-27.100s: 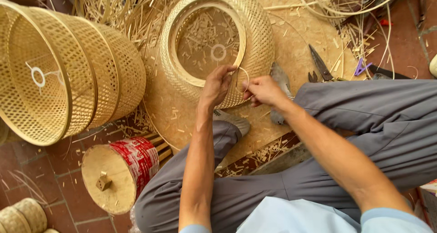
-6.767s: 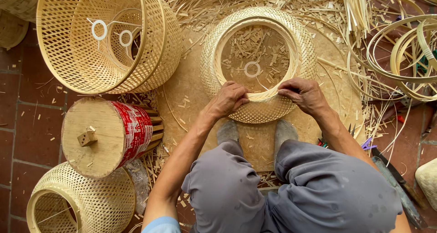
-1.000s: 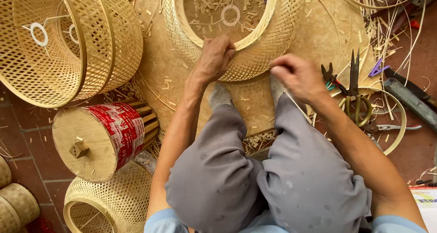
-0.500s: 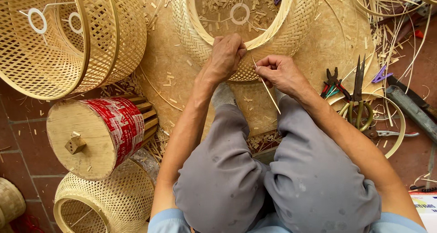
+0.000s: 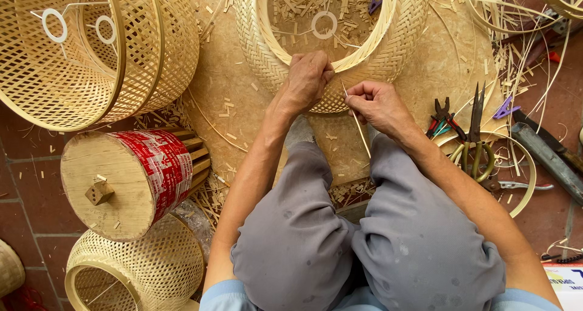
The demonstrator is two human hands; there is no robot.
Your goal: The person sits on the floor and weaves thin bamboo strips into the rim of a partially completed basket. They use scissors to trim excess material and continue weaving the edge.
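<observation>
A woven bamboo lampshade (image 5: 388,50) lies open side up on a round woven mat (image 5: 237,92) in front of my knees. My left hand (image 5: 306,80) grips its near rim, fingers curled over the edge. My right hand (image 5: 376,104) is just to the right of it, pinching a thin bamboo strip (image 5: 359,132) that runs from the rim down toward my lap. A white wire ring (image 5: 324,24) and many bamboo chips lie inside the shade.
Two finished woven shades (image 5: 79,50) lie nested at upper left; another (image 5: 139,268) sits at lower left. A wooden drum mould with red wrapping (image 5: 127,177) lies on its side. Scissors (image 5: 475,129), pliers (image 5: 440,113), a knife (image 5: 546,153) and bamboo hoops (image 5: 522,177) lie at right.
My right hand has moved in from the right to the rim beside my left hand and now pinches the strip. The view has shifted slightly toward the shade.
</observation>
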